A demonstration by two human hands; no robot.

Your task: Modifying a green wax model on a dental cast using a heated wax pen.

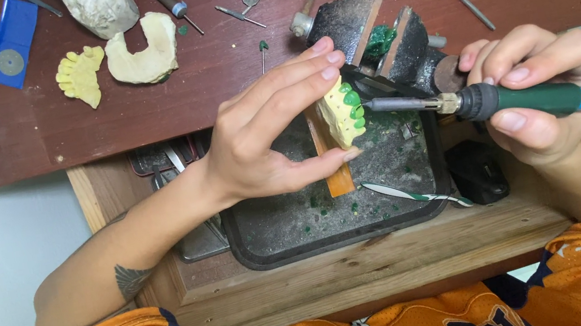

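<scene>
Pinching one yellow dental cast (pixel 341 110)

Single head cam, looking steeply down from above the person's chest, close range. Bench (pixel 231 94) far edge runs along frame top, its left corner in view. No second view for overlap.
</scene>
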